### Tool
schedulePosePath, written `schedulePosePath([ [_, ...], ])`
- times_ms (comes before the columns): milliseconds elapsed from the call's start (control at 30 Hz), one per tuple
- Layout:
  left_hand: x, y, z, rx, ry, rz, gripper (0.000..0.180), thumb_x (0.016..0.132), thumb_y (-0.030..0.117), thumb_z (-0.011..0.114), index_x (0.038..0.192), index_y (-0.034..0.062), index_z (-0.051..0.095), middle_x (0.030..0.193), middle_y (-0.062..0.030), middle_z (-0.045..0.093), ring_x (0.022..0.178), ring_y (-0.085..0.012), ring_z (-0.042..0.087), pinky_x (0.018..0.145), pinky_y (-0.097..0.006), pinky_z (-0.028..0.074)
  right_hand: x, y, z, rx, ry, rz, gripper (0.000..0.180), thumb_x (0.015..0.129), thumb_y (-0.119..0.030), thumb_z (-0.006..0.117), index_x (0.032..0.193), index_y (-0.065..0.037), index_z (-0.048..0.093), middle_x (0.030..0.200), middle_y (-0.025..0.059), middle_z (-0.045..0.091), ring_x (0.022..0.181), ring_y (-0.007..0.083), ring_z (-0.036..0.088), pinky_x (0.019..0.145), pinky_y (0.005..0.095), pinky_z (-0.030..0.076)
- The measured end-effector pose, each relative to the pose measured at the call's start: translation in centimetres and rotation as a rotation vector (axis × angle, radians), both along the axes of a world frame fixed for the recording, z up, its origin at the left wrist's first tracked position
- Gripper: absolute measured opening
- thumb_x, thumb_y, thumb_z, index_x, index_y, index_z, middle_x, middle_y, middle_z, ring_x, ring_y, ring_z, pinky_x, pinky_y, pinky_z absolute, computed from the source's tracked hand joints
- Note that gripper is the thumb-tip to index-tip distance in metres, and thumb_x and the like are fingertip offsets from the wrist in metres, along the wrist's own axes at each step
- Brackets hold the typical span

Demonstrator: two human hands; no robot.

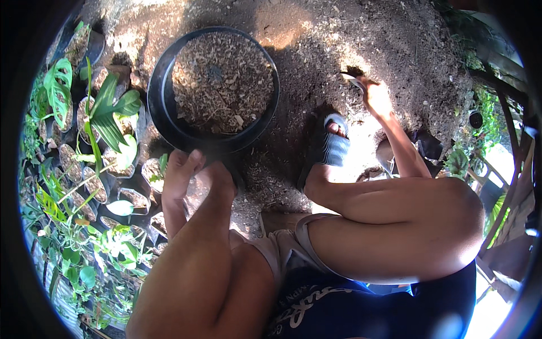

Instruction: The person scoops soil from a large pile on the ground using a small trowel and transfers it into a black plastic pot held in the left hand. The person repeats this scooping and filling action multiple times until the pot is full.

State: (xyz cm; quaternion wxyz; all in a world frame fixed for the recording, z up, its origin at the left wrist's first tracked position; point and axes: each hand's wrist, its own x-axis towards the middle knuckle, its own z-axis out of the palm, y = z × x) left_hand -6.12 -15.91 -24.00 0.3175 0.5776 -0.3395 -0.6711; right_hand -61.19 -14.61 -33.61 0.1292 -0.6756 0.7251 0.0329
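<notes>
A round black basin point(270, 116) stands on the soil in front of my left foot, filled with dry brown wood chips and plant bits point(223, 79). Just below its near rim, beside my left shin, is my left hand point(183, 172); its fingers are loosely curled, thumb apart, with nothing seen in them. Out to the right, my right hand point(377, 97) is low over the ground, closed on a small blade-like tool point(354, 82). The tool's pale pointed end lies at a dark hollow in the soil; its handle is hidden in my fist.
Several potted plants in dark bags point(70, 164) crowd the left side, with broad green leaves point(107, 110) leaning toward the basin. My right foot wears a striped sandal point(334, 144). Dark plastic point(428, 146) lies under my right forearm. Wooden poles point(511, 130) and greenery line the right edge.
</notes>
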Motion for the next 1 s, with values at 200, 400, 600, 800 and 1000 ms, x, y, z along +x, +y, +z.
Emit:
schedulePosePath([
  [200,1.9,0.5,-2.6,0.024,-0.139,-0.107,0.044,0.097,0.036,0.074,0.072,0.0006,0.071,0.067,-0.0026,0.068,0.062,-0.0084,0.058,0.057,-0.025,0.044,-4.4,4.6,0.3,-0.094,-0.05,-0.03,0.034,0.091,0.003,0.056,0.121,-0.005,0.07,0.103,0.0226,0.073,0.089,0.0376,0.074,0.078,0.043,0.061],
  [400,2.6,0.7,-3.3,0.081,-0.029,-0.104,0.033,0.096,0.03,0.076,0.091,-0.0022,0.07,0.085,-0.0049,0.071,0.078,-0.0127,0.067,0.07,-0.025,0.053,-8.3,9.5,1.3,0.116,0.06,-0.078,0.03,0.094,-0.004,0.06,0.122,-0.01,0.069,0.098,0.024,0.072,0.089,0.0402,0.073,0.075,0.0472,0.058],
  [600,1.9,0.7,-2.3,-0.004,0.147,-0.011,0.03,0.097,0.012,0.073,0.118,-0.0065,0.062,0.113,-0.0113,0.069,0.096,-0.018,0.07,0.09,-0.033,0.061,-7.8,8.1,2.5,0.241,0.097,-0.184,0.037,0.102,-0.017,0.04,0.123,-0.008,0.069,0.103,0.0237,0.073,0.094,0.0436,0.071,0.084,0.0492,0.055],
  [800,3.3,-0.1,-3.7,0.091,0.115,-0.222,0.029,0.099,0.017,0.071,0.121,-0.0004,0.064,0.105,-0.0069,0.07,0.091,-0.0127,0.067,0.078,-0.028,0.056,-1.0,-2.1,4.5,0.043,-0.04,-0.028,0.027,0.096,-0.008,0.055,0.12,-0.013,0.067,0.081,0.0224,0.07,0.074,0.0361,0.074,0.066,0.0448,0.058],
  [1000,2.5,0.9,-3.4,0.133,0.227,-0.17,0.048,0.1,0.015,0.07,0.141,-0.0001,0.05,0.12,-0.0068,0.065,0.104,-0.0152,0.065,0.091,-0.033,0.056,-0.1,-4.0,1.4,0.08,0.155,0.021,0.02,0.1,-0.025,0.058,0.114,-0.011,0.061,0.078,0.0187,0.072,0.069,0.0361,0.073,0.062,0.0475,0.058],
])
